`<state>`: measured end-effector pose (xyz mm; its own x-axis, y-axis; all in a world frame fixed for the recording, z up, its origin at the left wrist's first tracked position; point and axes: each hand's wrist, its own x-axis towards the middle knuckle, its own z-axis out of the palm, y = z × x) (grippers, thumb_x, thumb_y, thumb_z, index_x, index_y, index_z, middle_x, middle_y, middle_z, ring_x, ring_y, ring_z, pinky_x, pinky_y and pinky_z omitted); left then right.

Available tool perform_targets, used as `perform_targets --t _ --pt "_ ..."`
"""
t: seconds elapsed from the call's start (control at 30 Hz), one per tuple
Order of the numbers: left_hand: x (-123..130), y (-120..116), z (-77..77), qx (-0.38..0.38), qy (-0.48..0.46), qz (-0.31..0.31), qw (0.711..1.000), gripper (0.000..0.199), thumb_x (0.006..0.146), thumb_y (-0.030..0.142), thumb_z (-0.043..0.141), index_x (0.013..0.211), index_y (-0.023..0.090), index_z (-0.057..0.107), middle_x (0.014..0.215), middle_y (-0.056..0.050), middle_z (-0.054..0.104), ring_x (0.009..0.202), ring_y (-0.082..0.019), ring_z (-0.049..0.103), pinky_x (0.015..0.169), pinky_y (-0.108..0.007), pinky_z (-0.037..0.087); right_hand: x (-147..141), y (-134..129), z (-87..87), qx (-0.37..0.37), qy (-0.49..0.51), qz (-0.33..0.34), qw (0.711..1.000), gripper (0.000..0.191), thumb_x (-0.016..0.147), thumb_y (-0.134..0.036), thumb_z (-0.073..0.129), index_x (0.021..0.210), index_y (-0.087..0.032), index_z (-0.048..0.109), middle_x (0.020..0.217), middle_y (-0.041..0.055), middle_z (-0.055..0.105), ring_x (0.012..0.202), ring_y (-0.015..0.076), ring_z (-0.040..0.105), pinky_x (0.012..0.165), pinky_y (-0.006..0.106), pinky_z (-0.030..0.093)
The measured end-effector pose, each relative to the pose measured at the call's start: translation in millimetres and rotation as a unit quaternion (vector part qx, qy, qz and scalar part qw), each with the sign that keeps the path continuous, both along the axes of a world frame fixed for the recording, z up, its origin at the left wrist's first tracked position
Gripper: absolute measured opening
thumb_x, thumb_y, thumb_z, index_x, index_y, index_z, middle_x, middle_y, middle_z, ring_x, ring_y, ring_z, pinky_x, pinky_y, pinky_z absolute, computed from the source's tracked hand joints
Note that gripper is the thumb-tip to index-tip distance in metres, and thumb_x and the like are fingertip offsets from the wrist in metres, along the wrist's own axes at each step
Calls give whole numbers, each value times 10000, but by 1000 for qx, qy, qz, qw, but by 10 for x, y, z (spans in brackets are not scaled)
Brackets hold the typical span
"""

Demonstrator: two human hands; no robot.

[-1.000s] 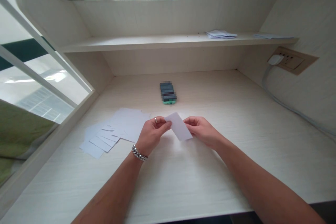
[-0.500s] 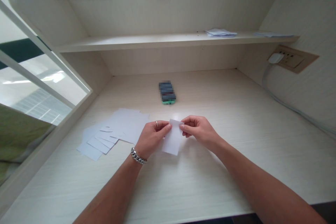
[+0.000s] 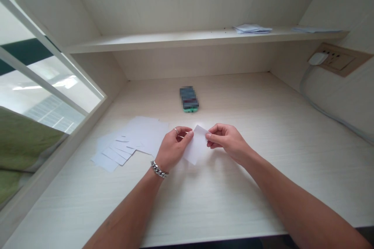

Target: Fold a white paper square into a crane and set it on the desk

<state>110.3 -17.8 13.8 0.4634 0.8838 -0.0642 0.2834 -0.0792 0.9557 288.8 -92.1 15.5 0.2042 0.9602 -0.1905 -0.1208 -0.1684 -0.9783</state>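
Between my hands, a small piece of white paper (image 3: 195, 148) is held tilted just above the desk. My left hand (image 3: 174, 144), with a ring and a chain bracelet at the wrist, pinches its left edge between thumb and fingers. At the upper right corner, my right hand (image 3: 224, 140) grips the same paper with thumb and forefinger. Several loose white sheets and slips (image 3: 146, 132) lie spread on the desk to the left of my left hand. Some of them overlap, and my left hand stands close to their right side.
Beyond my hands lies a phone-like object (image 3: 189, 99), blurred, with a green edge. A shelf (image 3: 175, 42) crosses the back and bears folded papers (image 3: 253, 28). On the right wall a white plug (image 3: 318, 58) sits in a socket, its cable (image 3: 330, 114) running down. A low frame borders the left.
The paper has turned, its top now leaning further to the right between my hands. Both hands keep their hold on it. The whole view has shifted slightly.
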Motion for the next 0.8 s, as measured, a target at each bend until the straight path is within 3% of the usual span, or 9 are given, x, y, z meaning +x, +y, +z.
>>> perform_targets --t 0.13,0.27,0.4,0.53,0.7,0.8 --pt "-6 -6 21 3 14 -35 999 279 808 420 608 817 148 670 767 -60 693 661 -166 604 566 -254 454 20 -5 -7 -8 -14 19 1000 217 705 -332 742 742 -161 613 668 26 669 636 145 640 624 286 514" --pt "20 -59 50 65 64 -93 991 235 825 376 571 758 168 657 727 -42 677 649 -162 585 569 -254 433 47 1 -60 22 -103 81 991 182 762 -331 694 840 -172 649 747 24 665 691 152 622 591 257 467" --pt "61 -120 86 90 107 -136 981 223 833 339 538 748 180 670 713 -31 676 649 -162 580 578 -256 420 32 -1 -90 53 -189 88 977 170 804 -330 639 768 -167 675 697 14 635 641 133 566 541 239 390" --pt "13 -68 139 86 122 -137 979 188 803 289 537 748 175 676 702 -18 663 648 -156 563 590 -258 413 79 1 -77 56 -161 41 984 179 777 -334 661 755 -156 675 690 14 636 624 131 554 544 243 391" --pt "-130 72 172 51 164 -133 976 178 789 302 556 722 169 654 612 12 586 566 -135 497 541 -261 372 248 30 -59 51 -52 -68 995 262 708 -393 740 748 -149 655 696 17 638 621 134 559 545 248 414" --pt "-144 102 139 23 90 -87 992 196 807 335 565 794 158 646 695 -4 612 624 -139 552 600 -266 433 280 43 -67 55 -24 -97 993 284 694 -409 760 754 -153 652 715 19 649 643 141 573 570 257 437"
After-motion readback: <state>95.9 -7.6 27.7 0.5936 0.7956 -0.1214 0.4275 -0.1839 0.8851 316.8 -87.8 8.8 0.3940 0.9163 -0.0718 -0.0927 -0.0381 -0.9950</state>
